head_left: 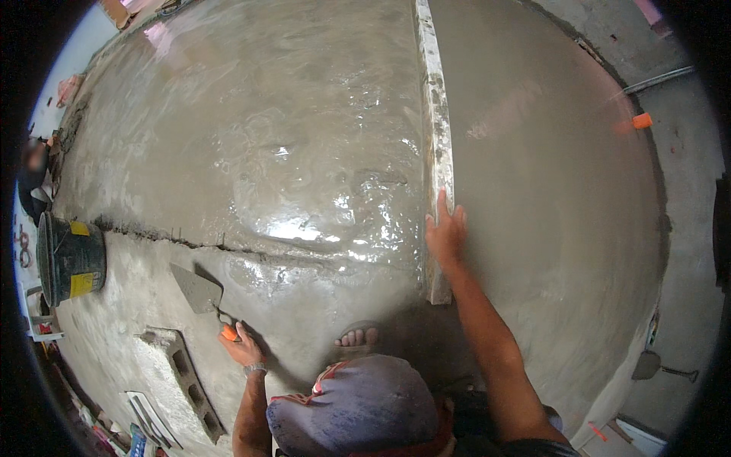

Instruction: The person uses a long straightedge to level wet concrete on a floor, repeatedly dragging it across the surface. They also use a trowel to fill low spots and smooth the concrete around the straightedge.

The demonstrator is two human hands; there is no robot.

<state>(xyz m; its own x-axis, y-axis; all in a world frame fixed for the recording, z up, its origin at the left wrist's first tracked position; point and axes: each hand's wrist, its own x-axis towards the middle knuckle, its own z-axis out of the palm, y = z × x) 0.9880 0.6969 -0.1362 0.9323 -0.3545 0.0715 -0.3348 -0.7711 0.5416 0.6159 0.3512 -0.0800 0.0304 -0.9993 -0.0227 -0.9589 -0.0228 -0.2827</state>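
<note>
My left hand [244, 349] is closed around the orange handle of a pointing trowel [198, 291], its pointed blade turned forward and left, over the grey floor. To the right, my right hand [448, 236] grips the near part of a long straightedge [437, 122], its index finger laid along the top. This cement-smeared bar stretches away from me to the far edge of view. On its left lies wet, shiny cement [228, 145] with ripples and puddles; on its right the cement surface [533, 175] looks smoother. A bare foot [357, 337] shows between my arms.
A black bucket [75, 263] with yellow patches stands at left. A concrete block [179, 377] lies near my left forearm, with flat tools [151, 419] beside it. A rough ledge [221, 247] borders the wet cement. Another person [33, 179] is at far left; a shovel [649, 365] lies at right.
</note>
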